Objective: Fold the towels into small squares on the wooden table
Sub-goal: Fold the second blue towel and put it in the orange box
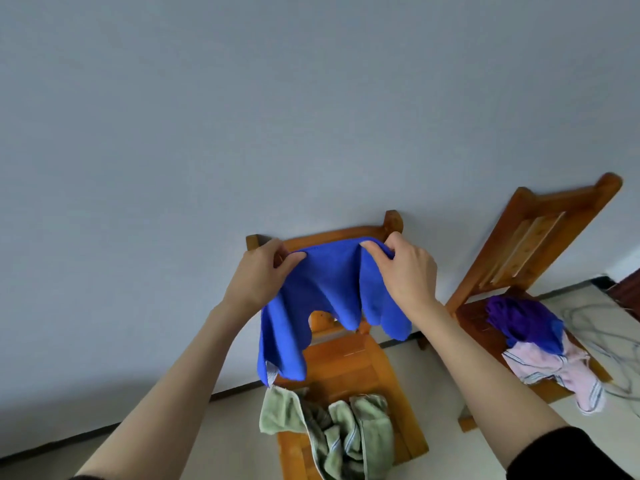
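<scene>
While the limp, light blue towel (pixel 325 299) is pinched along its top edge by the left hand (pixel 258 282) and right hand (pixel 403 271), its corners are judged the best grip.

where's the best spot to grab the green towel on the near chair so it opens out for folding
Probably the corner of the green towel that spills over the left edge of the near chair. It lies flat and free of the bunched middle, so come from the left and pinch it there. The rest is crumpled in folds, so a grip there would likely lift a wad.
</scene>
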